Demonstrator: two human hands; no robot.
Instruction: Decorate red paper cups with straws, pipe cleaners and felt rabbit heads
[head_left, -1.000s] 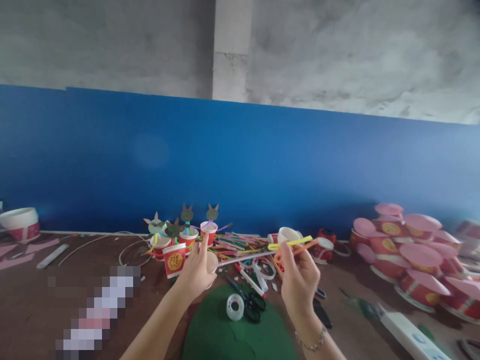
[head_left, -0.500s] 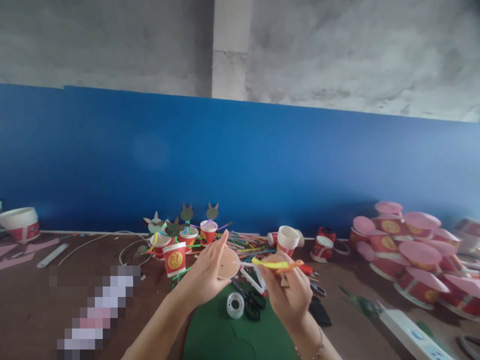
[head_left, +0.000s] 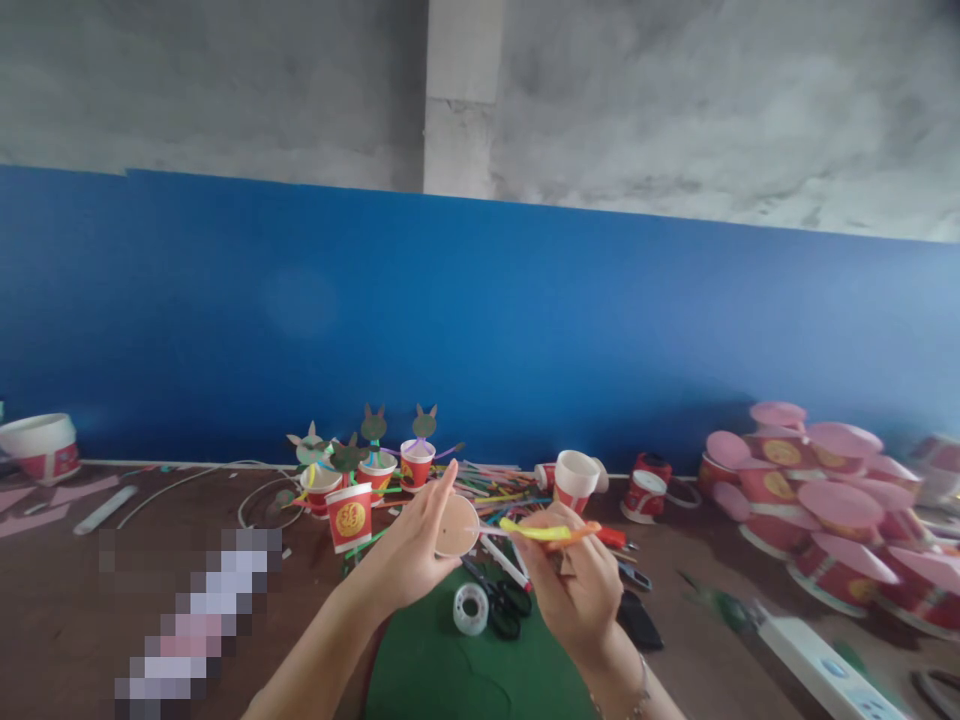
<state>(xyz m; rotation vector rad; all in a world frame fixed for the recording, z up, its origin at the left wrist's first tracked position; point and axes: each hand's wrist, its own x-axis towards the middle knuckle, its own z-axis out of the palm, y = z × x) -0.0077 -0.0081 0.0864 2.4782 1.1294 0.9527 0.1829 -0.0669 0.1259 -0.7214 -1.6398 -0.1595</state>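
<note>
My left hand (head_left: 409,550) is raised over the table and holds a small pale round disc (head_left: 457,526) between thumb and fingers, the forefinger pointing up. My right hand (head_left: 574,585) is closed on a few thin straws, yellow (head_left: 534,529), orange (head_left: 581,532) and a pale one, whose tips point at the disc. Below the hands lie a green sheet (head_left: 480,670), a roll of clear tape (head_left: 471,610) and black scissors (head_left: 499,605).
Red paper cups with paper animal heads on straws (head_left: 375,465) stand behind the hands by a heap of coloured straws (head_left: 487,485). A white cup (head_left: 576,478) and stacked pink-lidded red cups (head_left: 825,510) are to the right. A white power strip (head_left: 825,670) lies near right.
My right hand has brought the straws down and left toward the disc. My left hand has turned the disc's flat face into view and lifted slightly.
</note>
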